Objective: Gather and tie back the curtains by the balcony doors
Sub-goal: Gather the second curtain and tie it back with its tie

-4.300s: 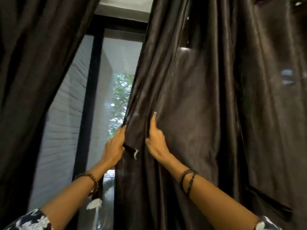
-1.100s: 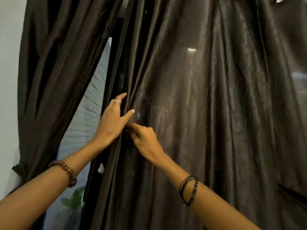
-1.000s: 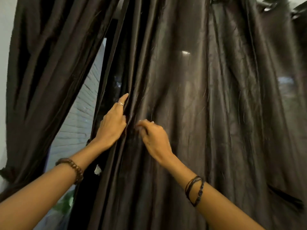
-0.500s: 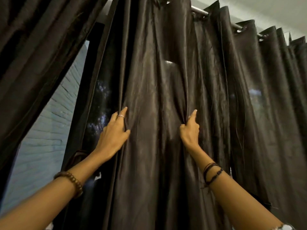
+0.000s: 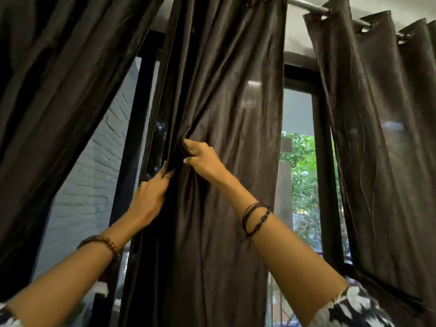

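A dark brown satin curtain (image 5: pixel 221 102) hangs from the rod in the middle of the view, bunched into folds at its left side. My right hand (image 5: pixel 204 159) grips a pinch of those folds, fingers curled round the fabric. Just below and to the left, my left hand (image 5: pixel 149 197) holds the gathered left edge; its fingertips slip into the folds and its thumb is hidden. A second dark curtain (image 5: pixel 54 95) sweeps down at the left. A third one (image 5: pixel 382 138) hangs at the right.
A metal curtain rod (image 5: pixel 304 4) runs along the top. Black balcony door frames (image 5: pixel 322 173) stand behind the fabric, with glass showing green foliage (image 5: pixel 302 175) at the right and a grey brick wall (image 5: pixel 94 175) at the left.
My right hand has dragged a fold leftward to meet my left hand. The middle curtain has narrowed, and a gap with glass and greenery has opened to its right.
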